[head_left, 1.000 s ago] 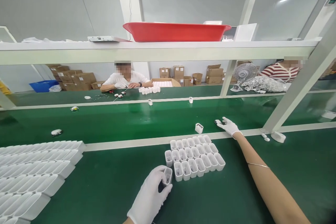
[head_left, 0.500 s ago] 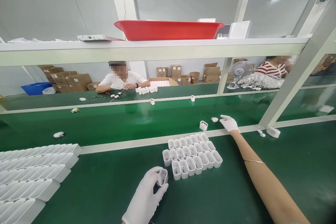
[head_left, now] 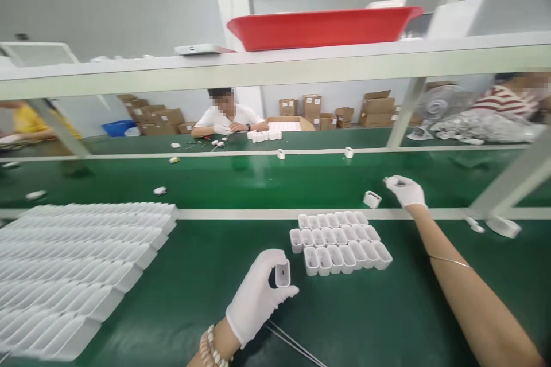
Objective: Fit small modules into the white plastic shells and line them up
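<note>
My left hand [head_left: 260,292], in a white glove, pinches a small white plastic housing [head_left: 283,274] with its open side facing me. Below that hand lie thin metal tweezers [head_left: 295,344]. To the right of the hand stand rows of similar open white housings [head_left: 336,260] on the green table. My right hand [head_left: 405,190], also gloved, is stretched out over the green conveyor belt. Its fingertips are closed on a small white part [head_left: 386,180], mostly hidden by the fingers. Just left of it a white housing [head_left: 372,199] sits on the belt.
Rows of white casings [head_left: 99,275] fill the left side. A pale rail [head_left: 241,214] edges the belt [head_left: 215,189], which carries several scattered parts. Overhead runs a shelf with a red tray [head_left: 322,28]. A slanted post [head_left: 508,183] stands right. Co-workers sit opposite.
My right hand has closed on the small white part that lay on the belt and has lifted it slightly. My left hand has turned the housing more upright. The whole view has shifted left.
</note>
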`<move>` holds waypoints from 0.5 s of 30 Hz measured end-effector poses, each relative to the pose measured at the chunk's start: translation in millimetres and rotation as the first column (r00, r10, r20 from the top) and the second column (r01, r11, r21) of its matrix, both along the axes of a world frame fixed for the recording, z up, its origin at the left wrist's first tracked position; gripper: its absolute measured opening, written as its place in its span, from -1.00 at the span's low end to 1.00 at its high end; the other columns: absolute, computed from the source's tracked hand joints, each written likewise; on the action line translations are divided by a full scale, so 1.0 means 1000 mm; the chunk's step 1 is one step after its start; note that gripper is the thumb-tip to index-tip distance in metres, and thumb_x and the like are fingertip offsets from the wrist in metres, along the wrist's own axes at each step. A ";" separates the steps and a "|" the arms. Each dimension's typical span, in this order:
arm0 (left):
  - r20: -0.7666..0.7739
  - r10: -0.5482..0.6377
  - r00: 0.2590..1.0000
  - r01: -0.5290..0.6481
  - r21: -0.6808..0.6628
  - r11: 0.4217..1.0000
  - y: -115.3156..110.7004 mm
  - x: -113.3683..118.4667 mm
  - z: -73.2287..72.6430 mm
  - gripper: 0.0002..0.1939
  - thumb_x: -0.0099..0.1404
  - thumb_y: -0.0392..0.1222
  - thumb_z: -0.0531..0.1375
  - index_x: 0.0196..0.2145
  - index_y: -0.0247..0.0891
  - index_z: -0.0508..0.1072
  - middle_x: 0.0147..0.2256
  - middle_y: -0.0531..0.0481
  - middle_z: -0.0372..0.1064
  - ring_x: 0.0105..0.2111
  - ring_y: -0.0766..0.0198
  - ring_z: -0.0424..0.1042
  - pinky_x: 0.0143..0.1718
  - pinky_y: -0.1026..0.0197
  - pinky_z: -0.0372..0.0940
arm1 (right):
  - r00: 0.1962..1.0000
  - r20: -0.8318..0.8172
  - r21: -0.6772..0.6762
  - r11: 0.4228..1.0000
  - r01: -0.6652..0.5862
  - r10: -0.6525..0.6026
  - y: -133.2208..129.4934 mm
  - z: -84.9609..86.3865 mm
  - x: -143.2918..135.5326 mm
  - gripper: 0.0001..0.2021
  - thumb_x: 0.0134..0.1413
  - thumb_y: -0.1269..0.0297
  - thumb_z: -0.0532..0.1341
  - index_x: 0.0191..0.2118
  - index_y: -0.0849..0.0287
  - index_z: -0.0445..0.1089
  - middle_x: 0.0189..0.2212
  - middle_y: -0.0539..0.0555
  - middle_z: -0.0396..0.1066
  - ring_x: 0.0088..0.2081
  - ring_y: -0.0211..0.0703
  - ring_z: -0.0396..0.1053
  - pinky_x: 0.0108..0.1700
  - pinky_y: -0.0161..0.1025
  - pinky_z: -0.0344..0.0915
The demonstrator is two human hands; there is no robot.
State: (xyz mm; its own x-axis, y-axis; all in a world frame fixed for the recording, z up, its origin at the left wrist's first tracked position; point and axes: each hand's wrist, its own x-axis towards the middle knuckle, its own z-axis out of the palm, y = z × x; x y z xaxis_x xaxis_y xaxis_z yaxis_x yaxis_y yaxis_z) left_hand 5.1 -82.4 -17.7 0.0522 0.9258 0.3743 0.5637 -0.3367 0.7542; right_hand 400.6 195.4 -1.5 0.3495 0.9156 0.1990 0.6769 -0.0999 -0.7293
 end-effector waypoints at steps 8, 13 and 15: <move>0.130 0.118 0.984 -0.132 0.106 0.986 -0.005 -0.014 0.019 -0.53 0.02 -0.24 0.43 -0.14 -0.19 0.36 -0.12 -0.11 0.39 -0.10 0.07 0.43 -0.03 0.00 0.34 | 0.914 0.005 0.182 0.898 -0.400 0.406 -0.063 0.079 -0.124 -0.55 0.05 0.20 0.32 0.10 0.06 0.38 -0.21 0.12 0.54 -0.19 -0.03 0.47 -0.12 -0.06 0.36; 0.038 0.141 0.989 -0.144 0.108 0.984 -0.012 -0.019 0.028 -0.51 0.03 -0.25 0.43 -0.09 -0.15 0.38 -0.11 -0.09 0.42 -0.09 0.05 0.43 -0.02 0.01 0.33 | 0.707 -0.009 0.099 0.704 -0.704 0.708 -0.174 0.077 -0.187 -0.49 -0.09 0.10 0.39 0.06 -0.07 0.41 -0.19 0.02 0.55 -0.23 0.05 0.49 -0.14 0.06 0.43; 0.017 0.117 0.993 -0.118 0.150 0.982 -0.015 -0.019 0.029 -0.51 0.06 -0.21 0.42 -0.06 -0.14 0.37 -0.11 -0.10 0.42 -0.09 0.05 0.43 -0.04 0.02 0.35 | 0.582 0.005 0.054 0.581 -0.812 0.813 -0.211 0.072 -0.195 -0.57 -0.07 0.13 0.39 0.00 -0.17 0.46 -0.16 0.00 0.54 -0.22 0.11 0.48 -0.15 0.11 0.43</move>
State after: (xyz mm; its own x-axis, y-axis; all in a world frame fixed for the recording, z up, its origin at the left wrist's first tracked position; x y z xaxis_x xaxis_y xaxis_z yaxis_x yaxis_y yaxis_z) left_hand -13.6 -97.8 11.7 -0.0574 0.8585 0.5096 0.6005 -0.3781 0.7046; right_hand 205.3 -15.9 70.7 -0.5316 0.8091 0.2504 0.4452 0.5185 -0.7300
